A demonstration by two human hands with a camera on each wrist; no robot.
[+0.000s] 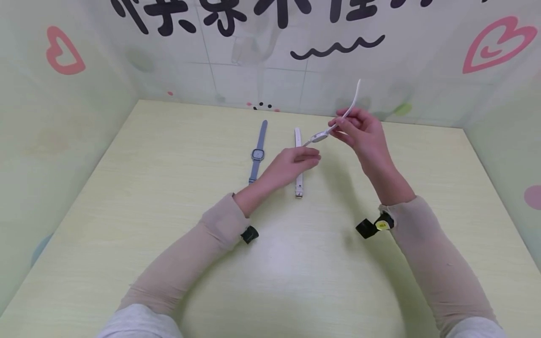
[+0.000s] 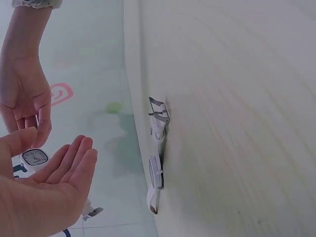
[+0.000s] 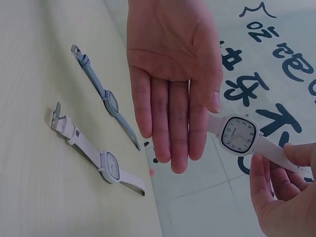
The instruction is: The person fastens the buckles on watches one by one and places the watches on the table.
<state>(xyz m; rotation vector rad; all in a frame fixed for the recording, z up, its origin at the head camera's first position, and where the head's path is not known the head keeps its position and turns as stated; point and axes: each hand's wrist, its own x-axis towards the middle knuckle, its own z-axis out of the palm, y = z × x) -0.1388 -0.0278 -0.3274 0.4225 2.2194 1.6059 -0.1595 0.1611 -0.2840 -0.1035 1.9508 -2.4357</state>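
While my left grip [image 1: 291,165] and right grip [image 1: 362,134] pinch opposite straps [image 3: 275,151] of the white watch [image 1: 320,136] | dial [image 3: 238,134] between both grips, above desk [image 1: 296,281] | best keep straps untwisted, pressure light, dial untouched

In the head view, we cannot see the dial of the lying white watch [image 1: 299,183], covered by the left hand [image 1: 293,165], whose fingers also hide part of one strap of the raised white watch [image 1: 320,136]. The dial markings of the blue watch [image 1: 257,154] are too small for us to read. The top edge crops the wall lettering [image 1: 282,14]; the right wrist view cuts off the right hand [image 3: 282,207].
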